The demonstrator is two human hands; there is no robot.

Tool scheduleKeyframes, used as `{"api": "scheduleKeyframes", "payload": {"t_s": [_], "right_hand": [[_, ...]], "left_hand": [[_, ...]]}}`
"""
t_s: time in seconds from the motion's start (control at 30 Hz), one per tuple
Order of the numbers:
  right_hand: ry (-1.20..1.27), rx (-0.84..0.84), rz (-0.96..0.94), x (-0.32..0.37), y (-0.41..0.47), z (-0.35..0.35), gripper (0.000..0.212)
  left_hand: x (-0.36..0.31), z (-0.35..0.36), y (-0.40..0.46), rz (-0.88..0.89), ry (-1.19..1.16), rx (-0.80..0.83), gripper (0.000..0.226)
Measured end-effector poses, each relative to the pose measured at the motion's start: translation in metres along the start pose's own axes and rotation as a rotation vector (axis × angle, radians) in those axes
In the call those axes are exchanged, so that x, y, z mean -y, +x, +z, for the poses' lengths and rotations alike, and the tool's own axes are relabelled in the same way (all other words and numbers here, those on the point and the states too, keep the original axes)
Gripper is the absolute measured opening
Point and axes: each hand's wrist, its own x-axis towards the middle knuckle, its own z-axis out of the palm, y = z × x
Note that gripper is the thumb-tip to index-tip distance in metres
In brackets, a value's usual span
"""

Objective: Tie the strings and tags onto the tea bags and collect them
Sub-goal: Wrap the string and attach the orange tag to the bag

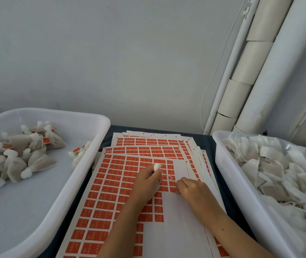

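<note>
My left hand (146, 180) grips a tea bag (157, 167) over the middle of the table, and only the bag's white bunched top pokes out above my fingers. A thin string (168, 175) trails from it toward my right hand (191, 190). My right hand rests on the top sheet of orange tag stickers (115, 183), fingertips curled at the edge of an orange tag beside the bare white backing. Whether it pinches a tag is hidden. Finished tea bags with orange tags (18, 153) lie in the left white tray (100, 138).
A right white tray (222, 164) holds several untied tea bags with loose strings (271, 168). More sticker sheets (148, 140) are stacked beneath the top one on the dark table. White pipes (260, 71) and a thin cable run up the wall behind.
</note>
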Motion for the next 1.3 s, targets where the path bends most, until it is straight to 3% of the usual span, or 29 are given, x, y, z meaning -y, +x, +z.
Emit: {"api": "scheduleKeyframes", "payload": {"t_s": [0.17, 0.33, 0.6, 0.83, 1.13, 1.3], "right_hand": [[-0.048, -0.155, -0.009, 0.003, -0.001, 0.000, 0.048], [0.057, -0.009, -0.011, -0.005, -0.006, -0.003, 0.036], [-0.144, 0.114, -0.193, -0.010, 0.003, 0.000, 0.044], [-0.132, -0.090, -0.279, -0.008, 0.003, -0.005, 0.056], [-0.026, -0.159, -0.170, -0.007, 0.007, -0.005, 0.046], [0.139, -0.080, -0.032, -0.008, 0.007, -0.002, 0.036]], "left_hand": [[0.000, 0.001, 0.000, -0.001, 0.005, 0.009, 0.035], [0.001, -0.001, 0.001, 0.002, 0.022, 0.000, 0.037], [0.002, 0.001, 0.002, 0.012, 0.004, 0.012, 0.036], [0.002, 0.000, 0.003, 0.028, 0.003, 0.031, 0.036], [0.000, 0.000, 0.001, 0.034, -0.026, 0.049, 0.037], [0.002, -0.001, 0.003, 0.022, -0.021, 0.036, 0.036]]}}
